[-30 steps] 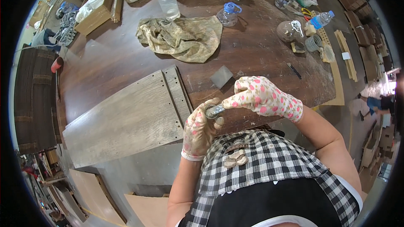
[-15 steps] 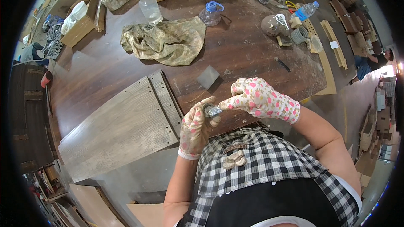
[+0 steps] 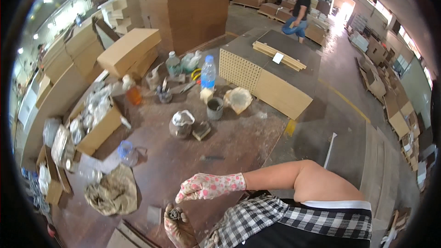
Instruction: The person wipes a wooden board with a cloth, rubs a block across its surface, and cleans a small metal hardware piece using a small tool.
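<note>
My left hand [image 3: 180, 230], in a stained patterned glove, is closed around a small round grey object [image 3: 174, 214] near the table's front edge; its exact kind is too small to tell. Just above it, my right hand [image 3: 209, 187], in a white glove with pink flowers, has its fingers curled together, tips close to the round object. Whatever lies between those fingertips does not show. A small grey square plate [image 3: 154, 214] lies left of my hands, and a crumpled olive cloth [image 3: 112, 193] is further left. The patterned board [image 3: 126, 236] is cut off at the lower edge.
On the brown table [image 3: 243, 142] stand a jar with a white top [image 3: 182, 125], a grey cup [image 3: 214, 109], a water bottle [image 3: 208, 74] and a blue-topped jug [image 3: 127, 153]. A carton [image 3: 98, 133] holds plastic-wrapped things. Beyond, a person [image 3: 299, 11] stands near stacked boxes.
The view has swung up and to the right, so the far hall shows and my hands sit lower. My left hand keeps the round object; the shiny piece at my right fingertips no longer shows.
</note>
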A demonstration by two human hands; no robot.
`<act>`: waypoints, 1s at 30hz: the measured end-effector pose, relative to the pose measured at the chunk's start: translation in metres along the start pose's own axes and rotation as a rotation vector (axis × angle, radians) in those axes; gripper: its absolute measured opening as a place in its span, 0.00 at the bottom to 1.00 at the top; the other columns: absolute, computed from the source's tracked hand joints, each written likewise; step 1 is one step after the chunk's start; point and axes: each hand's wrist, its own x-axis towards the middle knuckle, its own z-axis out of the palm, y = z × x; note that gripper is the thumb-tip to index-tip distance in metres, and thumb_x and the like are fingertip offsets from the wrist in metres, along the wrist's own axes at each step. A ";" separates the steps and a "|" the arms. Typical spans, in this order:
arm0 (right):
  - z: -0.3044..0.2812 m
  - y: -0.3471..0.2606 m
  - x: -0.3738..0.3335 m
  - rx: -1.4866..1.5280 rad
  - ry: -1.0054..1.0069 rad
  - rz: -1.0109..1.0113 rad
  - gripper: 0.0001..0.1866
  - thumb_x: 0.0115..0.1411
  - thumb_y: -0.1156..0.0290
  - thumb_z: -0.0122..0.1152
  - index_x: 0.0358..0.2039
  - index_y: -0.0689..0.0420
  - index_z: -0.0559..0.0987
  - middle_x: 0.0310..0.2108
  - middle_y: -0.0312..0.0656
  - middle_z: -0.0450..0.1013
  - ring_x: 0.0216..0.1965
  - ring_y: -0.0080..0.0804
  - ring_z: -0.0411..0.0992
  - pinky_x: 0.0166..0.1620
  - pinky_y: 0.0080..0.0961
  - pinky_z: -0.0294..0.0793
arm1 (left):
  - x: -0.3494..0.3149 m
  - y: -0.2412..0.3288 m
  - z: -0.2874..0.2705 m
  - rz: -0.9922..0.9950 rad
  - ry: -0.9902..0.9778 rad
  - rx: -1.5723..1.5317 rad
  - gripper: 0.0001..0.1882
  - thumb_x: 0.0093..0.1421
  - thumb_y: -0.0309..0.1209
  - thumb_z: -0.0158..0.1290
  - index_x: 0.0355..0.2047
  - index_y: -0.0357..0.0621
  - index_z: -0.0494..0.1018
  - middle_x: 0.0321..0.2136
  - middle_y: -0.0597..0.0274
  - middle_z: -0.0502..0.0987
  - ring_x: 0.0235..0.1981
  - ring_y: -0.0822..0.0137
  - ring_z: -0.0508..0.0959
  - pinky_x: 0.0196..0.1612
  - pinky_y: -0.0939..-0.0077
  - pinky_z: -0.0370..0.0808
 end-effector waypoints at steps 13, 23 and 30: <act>-0.112 0.046 -0.074 1.041 0.396 0.618 0.10 0.62 0.69 0.51 0.44 0.56 0.69 0.31 0.34 0.70 0.30 0.17 0.68 0.31 0.12 0.69 | 0.030 -0.037 0.090 -0.194 0.038 -0.577 0.24 0.65 0.38 0.46 0.54 0.33 0.61 0.41 0.61 0.73 0.42 0.69 0.74 0.41 0.80 0.76; -0.195 0.093 -0.015 -0.600 0.737 0.472 0.14 0.54 0.63 0.60 0.38 0.59 0.78 0.33 0.48 0.76 0.35 0.43 0.75 0.38 0.34 0.73 | 0.042 -0.033 0.086 -0.193 0.060 -0.534 0.24 0.64 0.41 0.46 0.52 0.33 0.63 0.38 0.56 0.73 0.37 0.70 0.74 0.37 0.82 0.75; -0.219 0.109 -0.054 -0.830 0.492 0.833 0.21 0.53 0.52 0.60 0.41 0.53 0.78 0.34 0.47 0.77 0.39 0.43 0.74 0.43 0.39 0.71 | 0.066 -0.042 0.097 -0.336 0.048 -0.448 0.23 0.63 0.39 0.49 0.53 0.37 0.64 0.38 0.57 0.73 0.32 0.72 0.71 0.37 0.81 0.71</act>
